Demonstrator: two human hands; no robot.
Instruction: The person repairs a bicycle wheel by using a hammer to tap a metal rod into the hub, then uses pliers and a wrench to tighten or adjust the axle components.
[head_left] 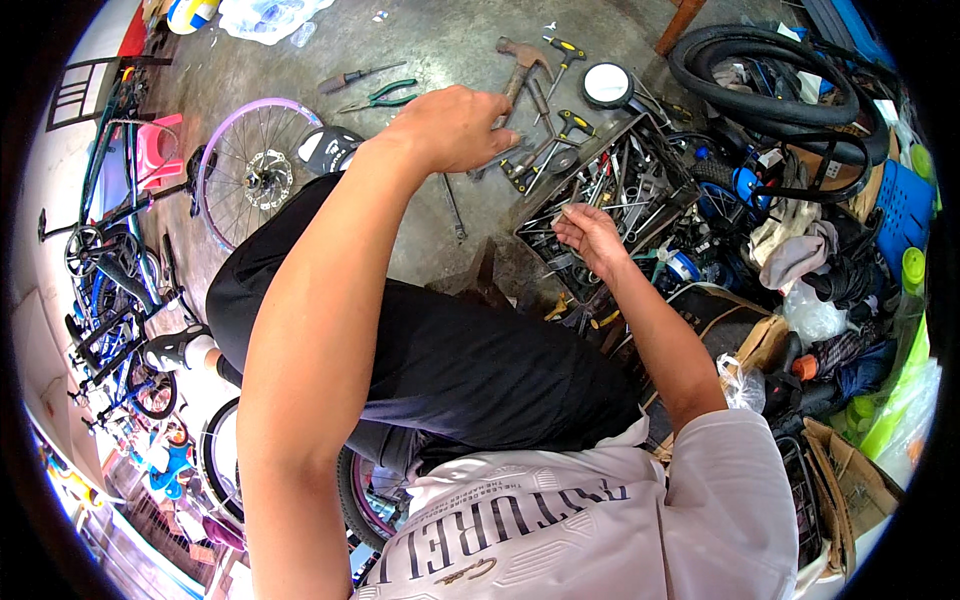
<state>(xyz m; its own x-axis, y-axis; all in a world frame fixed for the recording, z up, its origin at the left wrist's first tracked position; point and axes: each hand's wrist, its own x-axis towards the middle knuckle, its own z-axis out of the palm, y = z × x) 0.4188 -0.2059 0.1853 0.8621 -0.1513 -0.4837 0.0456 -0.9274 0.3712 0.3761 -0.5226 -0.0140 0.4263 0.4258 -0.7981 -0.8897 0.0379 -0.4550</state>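
Floor point(440, 50) underlies two hands point(450, 130), one hammer point(520, 70), perhaps three T-handles point(576, 122).

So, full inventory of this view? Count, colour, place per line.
hammer: one, brown, floor beyond left hand
pliers: one, green handles, floor
screwdriver: one, dark handle, left of pliers
T-handle tools: at least three, yellow and black, floor near tool box
tool box: one, dark, by right hand; tools inside too jumbled to count
wheel: one loose, purple rim, left
tyres: at least two, black, top right
ball: one, yellow/white/blue, top left
stool: one, pink, left
bicycles: several, blue and black, left
crate: one, blue, right
trousers: one pair, black, centre
shirt: one, whitish, bottom
left hand: one, bare, above floor tools
right hand: one, bare, over tool box
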